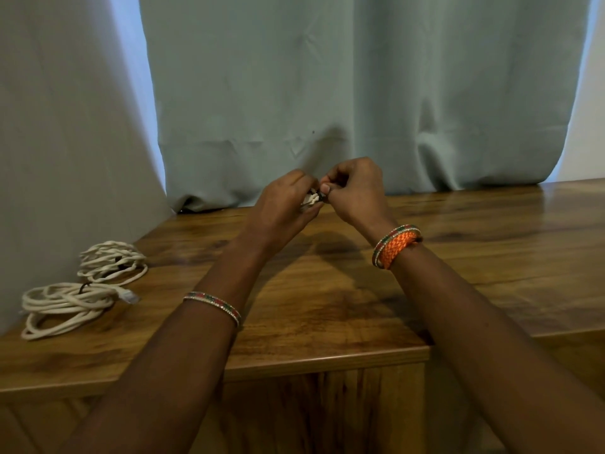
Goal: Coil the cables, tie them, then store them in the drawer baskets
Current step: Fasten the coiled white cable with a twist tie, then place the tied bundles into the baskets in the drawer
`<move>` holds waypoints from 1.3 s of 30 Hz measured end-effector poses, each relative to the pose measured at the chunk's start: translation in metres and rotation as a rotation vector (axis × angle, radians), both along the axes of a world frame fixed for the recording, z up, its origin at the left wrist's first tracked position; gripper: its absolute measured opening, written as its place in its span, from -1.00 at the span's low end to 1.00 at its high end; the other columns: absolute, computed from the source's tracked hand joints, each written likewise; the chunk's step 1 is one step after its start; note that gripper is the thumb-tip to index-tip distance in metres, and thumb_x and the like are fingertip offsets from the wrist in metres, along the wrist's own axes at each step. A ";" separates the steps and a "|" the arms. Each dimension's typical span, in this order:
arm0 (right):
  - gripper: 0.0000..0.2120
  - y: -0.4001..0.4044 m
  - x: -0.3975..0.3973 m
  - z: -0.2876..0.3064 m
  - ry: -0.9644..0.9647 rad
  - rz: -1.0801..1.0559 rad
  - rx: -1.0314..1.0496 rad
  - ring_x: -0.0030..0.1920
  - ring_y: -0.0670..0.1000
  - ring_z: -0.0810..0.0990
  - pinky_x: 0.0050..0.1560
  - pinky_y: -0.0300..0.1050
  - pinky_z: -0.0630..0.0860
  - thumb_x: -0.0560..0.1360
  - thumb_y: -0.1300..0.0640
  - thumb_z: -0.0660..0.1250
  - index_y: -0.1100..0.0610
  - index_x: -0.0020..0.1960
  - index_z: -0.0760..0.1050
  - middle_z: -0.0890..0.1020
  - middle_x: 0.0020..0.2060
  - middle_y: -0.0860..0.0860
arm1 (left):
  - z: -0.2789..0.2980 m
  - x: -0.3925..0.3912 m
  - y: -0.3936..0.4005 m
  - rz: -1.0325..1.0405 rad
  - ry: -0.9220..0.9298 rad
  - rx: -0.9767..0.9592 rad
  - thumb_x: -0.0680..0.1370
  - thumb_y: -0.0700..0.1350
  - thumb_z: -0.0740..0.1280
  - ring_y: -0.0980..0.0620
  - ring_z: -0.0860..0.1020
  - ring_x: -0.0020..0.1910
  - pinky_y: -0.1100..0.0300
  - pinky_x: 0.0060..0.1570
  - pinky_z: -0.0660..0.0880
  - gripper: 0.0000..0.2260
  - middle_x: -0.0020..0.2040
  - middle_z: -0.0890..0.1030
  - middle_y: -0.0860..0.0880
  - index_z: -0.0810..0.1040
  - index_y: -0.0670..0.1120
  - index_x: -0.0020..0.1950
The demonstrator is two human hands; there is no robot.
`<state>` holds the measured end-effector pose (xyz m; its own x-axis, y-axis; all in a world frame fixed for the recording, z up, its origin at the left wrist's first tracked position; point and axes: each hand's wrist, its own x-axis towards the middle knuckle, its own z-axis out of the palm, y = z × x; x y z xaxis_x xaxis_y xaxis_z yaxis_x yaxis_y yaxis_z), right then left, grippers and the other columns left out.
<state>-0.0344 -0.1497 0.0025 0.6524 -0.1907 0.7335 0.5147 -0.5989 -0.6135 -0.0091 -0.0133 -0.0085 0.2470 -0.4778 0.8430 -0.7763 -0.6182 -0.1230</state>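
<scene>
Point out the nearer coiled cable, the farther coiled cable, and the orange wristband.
nearer coiled cable (pixel 65 304): head view, on its white loops.
farther coiled cable (pixel 111 262): head view, on its loops.
orange wristband (pixel 396 247): head view, on the woven band.

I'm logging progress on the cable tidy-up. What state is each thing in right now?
Left hand: raised above the table, fingers curled round a small white cable bundle.
Right hand: pinching at the same bundle.
Near coil: coiled, dark tie round it, lying on the table.
Far coil: coiled, on the table; tie unclear.
Curtain: drawn.
</scene>
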 end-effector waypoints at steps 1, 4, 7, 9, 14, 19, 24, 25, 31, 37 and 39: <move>-0.94 -0.002 0.001 -0.001 0.026 0.060 0.056 -0.22 -0.07 0.64 -0.15 -0.24 0.61 0.42 0.36 0.39 0.25 -0.18 0.63 0.64 -0.30 0.04 | -0.001 0.000 0.000 0.000 -0.005 -0.003 0.42 -0.14 0.37 -0.14 0.56 -0.21 0.21 -0.25 0.33 -0.82 -0.16 0.58 -0.17 0.56 -0.23 -0.06; -0.93 -0.009 0.002 -0.002 0.124 0.293 0.244 -0.19 0.00 0.66 -0.13 -0.20 0.63 0.44 0.38 0.39 0.31 -0.09 0.62 0.66 -0.24 0.12 | 0.000 -0.002 0.000 -0.025 -0.004 -0.052 0.41 -0.17 0.40 -0.10 0.55 -0.22 0.22 -0.24 0.34 -0.84 -0.18 0.58 -0.16 0.57 -0.22 -0.08; -0.81 -0.016 0.006 -0.002 0.203 0.434 0.243 -0.17 -0.14 0.62 -0.16 -0.34 0.56 0.50 0.27 0.36 0.27 0.09 0.59 0.65 -0.17 0.02 | 0.000 -0.002 -0.002 -0.092 0.135 -0.267 0.38 -0.15 0.46 0.04 0.57 -0.23 0.23 -0.22 0.43 -0.83 -0.20 0.62 -0.07 0.61 -0.19 -0.09; -0.70 -0.019 0.008 -0.001 0.288 0.495 0.211 -0.09 -0.17 0.59 -0.12 -0.33 0.49 0.51 0.12 0.36 0.17 0.21 0.53 0.64 -0.07 -0.02 | -0.001 -0.001 -0.005 -0.145 0.358 -0.466 0.38 -0.15 0.48 0.14 0.57 -0.26 0.28 -0.23 0.47 -0.84 -0.23 0.63 -0.02 0.62 -0.18 -0.09; -0.85 -0.017 0.005 -0.010 0.524 0.583 0.111 -0.08 0.06 0.58 -0.17 -0.10 0.44 0.47 0.13 0.39 0.11 0.04 0.58 0.65 -0.03 0.16 | 0.001 0.006 0.005 -0.309 0.812 -0.719 0.43 -0.17 0.46 0.08 0.57 -0.29 0.13 -0.14 0.54 -0.91 -0.26 0.62 -0.05 0.58 -0.15 -0.14; -0.93 0.012 0.010 -0.005 0.576 0.540 0.185 -0.37 -0.04 0.63 -0.29 -0.12 0.63 0.46 0.22 0.41 0.22 -0.15 0.56 0.65 -0.40 0.04 | 0.012 0.007 0.026 -0.204 0.789 -0.794 0.52 -0.14 0.36 0.19 0.50 -0.21 0.29 -0.12 0.46 -0.95 -0.19 0.55 0.04 0.51 -0.08 -0.11; -0.83 0.071 0.046 0.005 0.627 0.430 0.136 -0.51 -0.03 0.59 -0.52 -0.22 0.56 0.40 0.23 0.48 0.28 -0.26 0.52 0.59 -0.53 0.05 | 0.037 -0.012 0.117 0.177 0.584 -0.690 0.54 -0.16 0.31 0.06 0.51 -0.07 0.19 0.04 0.45 -0.86 0.00 0.59 -0.07 0.54 -0.13 0.08; -0.83 0.089 0.056 0.003 0.635 0.429 0.149 -0.49 0.00 0.60 -0.53 -0.20 0.55 0.38 0.24 0.49 0.28 -0.26 0.53 0.60 -0.52 0.06 | 0.040 -0.020 0.135 0.242 0.548 -0.640 0.54 -0.18 0.29 0.07 0.53 -0.06 0.21 0.04 0.45 -0.87 0.01 0.62 -0.07 0.58 -0.13 0.05; -0.64 0.181 0.096 -0.017 0.623 0.403 0.123 -0.17 0.07 0.61 -0.32 -0.35 0.54 0.37 0.12 0.52 0.33 0.03 0.54 0.61 -0.06 0.08 | 0.030 -0.072 0.215 0.549 0.490 -0.420 0.55 -0.22 0.23 0.03 0.54 -0.09 0.32 -0.11 0.35 -0.83 -0.02 0.64 -0.10 0.62 -0.15 0.01; -0.63 0.248 0.110 -0.025 0.739 0.413 -0.016 0.16 0.16 0.57 0.09 -0.05 0.53 0.46 0.04 0.42 0.25 0.14 0.49 0.57 0.19 0.14 | -0.001 -0.099 0.250 0.637 0.569 -0.240 0.56 -0.18 0.25 0.00 0.53 -0.19 0.16 -0.18 0.40 -0.91 -0.16 0.59 -0.06 0.54 -0.12 -0.09; -0.51 0.255 0.108 -0.021 0.654 0.292 -0.191 0.27 0.16 0.48 0.23 -0.05 0.41 0.49 0.00 0.37 0.27 0.29 0.43 0.52 0.26 0.15 | -0.008 -0.102 0.251 0.609 0.590 -0.169 0.56 -0.14 0.26 0.00 0.55 -0.21 0.04 -0.17 0.49 -0.88 -0.18 0.61 -0.07 0.55 -0.14 -0.10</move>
